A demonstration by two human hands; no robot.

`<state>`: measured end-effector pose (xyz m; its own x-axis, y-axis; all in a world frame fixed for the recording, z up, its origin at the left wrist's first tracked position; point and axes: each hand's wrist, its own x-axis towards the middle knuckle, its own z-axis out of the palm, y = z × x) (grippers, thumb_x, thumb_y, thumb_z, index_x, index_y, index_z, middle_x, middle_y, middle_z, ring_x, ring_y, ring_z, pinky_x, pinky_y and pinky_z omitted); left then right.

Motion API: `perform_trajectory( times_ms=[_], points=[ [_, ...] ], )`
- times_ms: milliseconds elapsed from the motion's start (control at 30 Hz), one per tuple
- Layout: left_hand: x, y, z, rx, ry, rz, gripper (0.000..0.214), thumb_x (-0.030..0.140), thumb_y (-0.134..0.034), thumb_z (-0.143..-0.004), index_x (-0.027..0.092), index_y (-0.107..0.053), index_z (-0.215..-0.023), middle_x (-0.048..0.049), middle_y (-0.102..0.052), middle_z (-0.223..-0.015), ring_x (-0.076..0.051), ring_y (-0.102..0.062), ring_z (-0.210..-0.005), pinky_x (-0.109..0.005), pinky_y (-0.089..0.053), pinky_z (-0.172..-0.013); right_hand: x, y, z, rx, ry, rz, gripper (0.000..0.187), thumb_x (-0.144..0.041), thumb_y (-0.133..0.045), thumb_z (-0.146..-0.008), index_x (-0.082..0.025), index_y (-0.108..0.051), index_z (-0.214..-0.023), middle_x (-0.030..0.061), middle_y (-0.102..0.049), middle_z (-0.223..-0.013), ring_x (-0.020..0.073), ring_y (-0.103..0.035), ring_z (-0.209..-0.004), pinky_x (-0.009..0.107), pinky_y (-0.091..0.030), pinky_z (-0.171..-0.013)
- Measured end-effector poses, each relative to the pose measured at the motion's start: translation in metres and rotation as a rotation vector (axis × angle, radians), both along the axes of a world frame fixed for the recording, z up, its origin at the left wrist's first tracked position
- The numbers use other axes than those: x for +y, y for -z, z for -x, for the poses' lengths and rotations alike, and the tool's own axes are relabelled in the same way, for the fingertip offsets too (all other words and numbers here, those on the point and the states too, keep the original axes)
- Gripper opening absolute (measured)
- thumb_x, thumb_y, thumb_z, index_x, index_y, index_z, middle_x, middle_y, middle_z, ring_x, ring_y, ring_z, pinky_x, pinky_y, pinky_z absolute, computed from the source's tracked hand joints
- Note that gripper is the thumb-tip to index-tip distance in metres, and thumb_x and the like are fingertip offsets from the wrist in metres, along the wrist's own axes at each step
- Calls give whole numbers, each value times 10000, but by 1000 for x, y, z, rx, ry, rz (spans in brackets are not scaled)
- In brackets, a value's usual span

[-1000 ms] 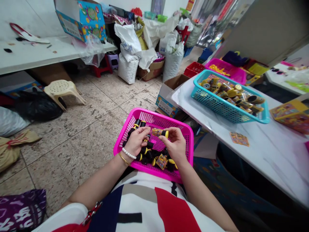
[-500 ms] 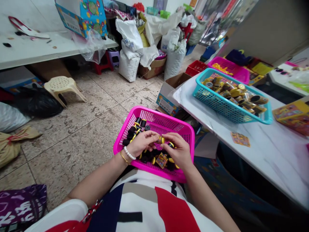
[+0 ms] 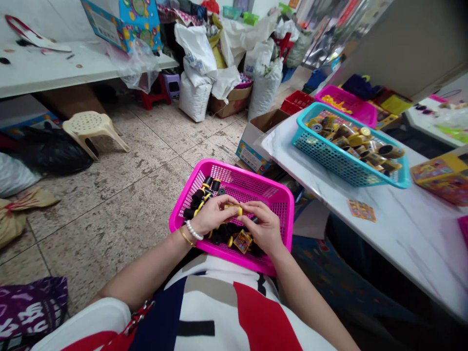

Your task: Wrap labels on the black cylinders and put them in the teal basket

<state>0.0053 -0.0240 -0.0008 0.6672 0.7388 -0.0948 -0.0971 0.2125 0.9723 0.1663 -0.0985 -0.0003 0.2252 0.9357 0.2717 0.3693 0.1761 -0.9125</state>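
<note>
Over a pink basket [image 3: 266, 187] on my lap, my left hand [image 3: 216, 214] and my right hand [image 3: 263, 225] meet at a small yellow-ended cylinder [image 3: 234, 209]. Both hands are closed on it, thumbs and fingers pinching from either side; much of it is hidden by the fingers. Inside the basket lie several black cylinders [image 3: 198, 196] with yellow rims, mostly to the left and beneath my hands. A sheet of printed stickers [image 3: 242, 241] rests on them, just below my hands.
To the right, a marbled table [image 3: 329, 185] bears a teal basket [image 3: 329, 155] of wrapped cylinders, a printed sheet [image 3: 361, 210] and a yellow box [image 3: 442, 178]. An open carton [image 3: 256, 141] stands by the table's corner. A plastic stool [image 3: 89, 124] is on the floor at left.
My fingers have shifted around the cylinder, which now lies more sideways with its yellow part between both hands. The view has moved slightly.
</note>
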Motion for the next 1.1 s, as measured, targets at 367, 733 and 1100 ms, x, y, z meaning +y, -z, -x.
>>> perform_trajectory(
  times_ms=[367, 733, 1100],
  points=[
    [2, 5, -1, -36, 20, 186, 332, 439, -659, -789, 139, -572, -902, 23, -584, -637, -63, -517, -458, -170, -376, -435, -1, -1, -2, 422, -52, 187, 294, -275, -759, -715, -250, -707, -1003, 16, -703, -933, 179, -672, -833, 345, -558, -791],
    [-3, 8, -3, -134, 88, 456, 411, 513, -688, -738, 121, -568, -766, 33, -566, -500, -34, -421, -308, -140, -289, -308, -4, 3, 0, 407, -80, 141, 140, -269, -765, -715, -245, -727, -848, 35, -605, -1025, 162, -647, -768, 342, -599, -647],
    [-9, 5, -4, -6, 80, 467, 445, 576, -652, -736, 145, -540, -734, 45, -535, -446, -43, -393, -270, -135, -273, -267, -12, -5, 10, 38, -96, -10, 173, -191, -705, -780, -273, -721, -932, 50, -594, -1055, 154, -633, -841, 270, -554, -668]
  ],
)
